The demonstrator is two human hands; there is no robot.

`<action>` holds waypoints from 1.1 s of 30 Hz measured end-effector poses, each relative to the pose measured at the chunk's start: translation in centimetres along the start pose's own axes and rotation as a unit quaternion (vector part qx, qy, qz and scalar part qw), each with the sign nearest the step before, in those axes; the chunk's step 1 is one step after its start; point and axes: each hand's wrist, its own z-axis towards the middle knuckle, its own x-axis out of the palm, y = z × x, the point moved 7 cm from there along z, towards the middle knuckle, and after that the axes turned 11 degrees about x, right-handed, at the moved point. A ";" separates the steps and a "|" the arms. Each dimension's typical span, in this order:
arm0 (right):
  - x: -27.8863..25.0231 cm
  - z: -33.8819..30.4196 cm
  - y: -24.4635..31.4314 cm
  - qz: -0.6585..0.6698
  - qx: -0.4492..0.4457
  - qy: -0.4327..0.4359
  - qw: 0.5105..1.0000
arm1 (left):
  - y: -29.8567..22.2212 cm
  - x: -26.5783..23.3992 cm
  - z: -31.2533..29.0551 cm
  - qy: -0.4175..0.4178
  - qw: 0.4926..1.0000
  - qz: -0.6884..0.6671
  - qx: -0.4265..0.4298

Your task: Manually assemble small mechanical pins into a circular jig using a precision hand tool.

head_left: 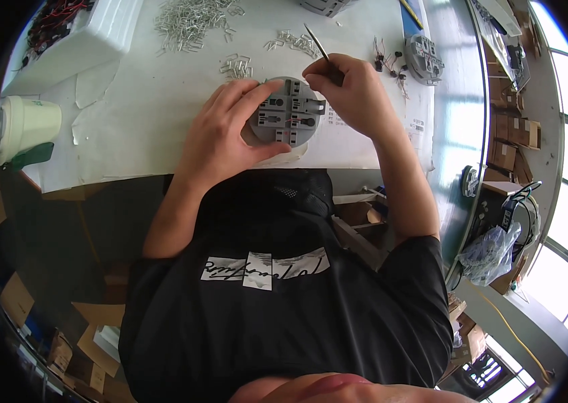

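Note:
A round grey plastic housing (pixel 288 113) lies on the white table near its front edge, with raised slots and small black parts inside. My left hand (pixel 220 134) grips it from the left, thumb at the near rim and fingers at the far rim. Above its far right edge, my right hand (pixel 354 87) is closed around a slim pointed tool (pixel 317 43) with a dark handle. The tool's tip points up and away from the housing; its exact kind is unclear. Small U-shaped metal pieces (pixel 237 66) lie loose just beyond the housing.
A large pile of metal pieces (pixel 193 23) spreads at the back. To the left stand a white foam box (pixel 106 30) with wired parts and a pale lidded cup (pixel 32 124). Wired black components (pixel 391 64) and another grey housing (pixel 425 60) lie at right.

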 end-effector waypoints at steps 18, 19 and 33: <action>0.9 -1.4 -1.7 0.012 -0.097 -0.051 0.994 | 0.1 0.0 -0.2 0.006 1.000 -0.022 -0.020; 0.8 -2.2 -1.4 0.021 -0.157 -0.074 0.985 | 0.2 0.0 -0.1 0.007 1.000 -0.021 -0.021; 1.9 -3.7 -3.4 0.037 -0.171 -0.067 0.982 | 0.2 0.3 0.6 0.029 0.999 -0.027 -0.014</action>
